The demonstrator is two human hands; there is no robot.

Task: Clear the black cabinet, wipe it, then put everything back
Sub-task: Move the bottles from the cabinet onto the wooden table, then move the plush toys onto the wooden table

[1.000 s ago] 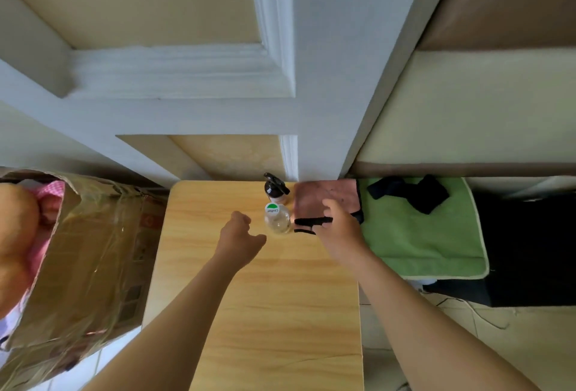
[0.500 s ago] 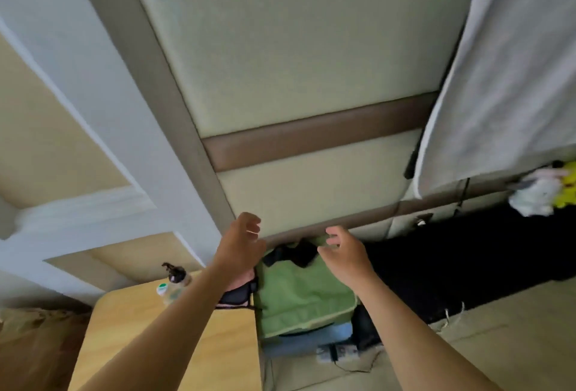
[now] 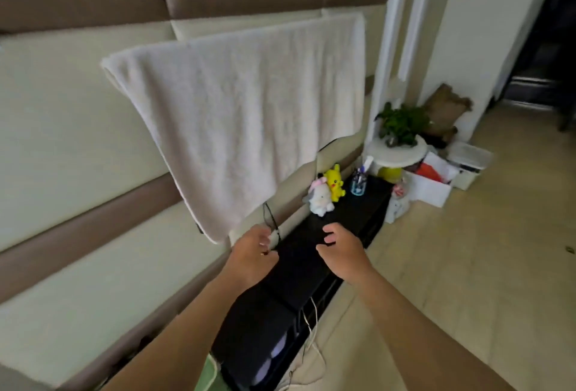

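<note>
White towel (image 3: pixel 243 116) hangs on padded wall (image 3: pixel 62 103), up-left of the hands. Potted plant (image 3: pixel 402 124) on white stand (image 3: pixel 397 153), white boxes (image 3: pixel 436 181), brown bag (image 3: pixel 445 110) far right beyond them.

A lived-in home: beyond the person's right hand (image 3: pixel 343 253), plush toys (image 3: pixel 325 192) stand on a low black cabinet (image 3: pixel 311 266); a white towel (image 3: pixel 243 116) hangs above the left hand (image 3: pixel 252 255) against a padded wall (image 3: pixel 62 103), a potted plant (image 3: pixel 402 124) farther off.
</note>
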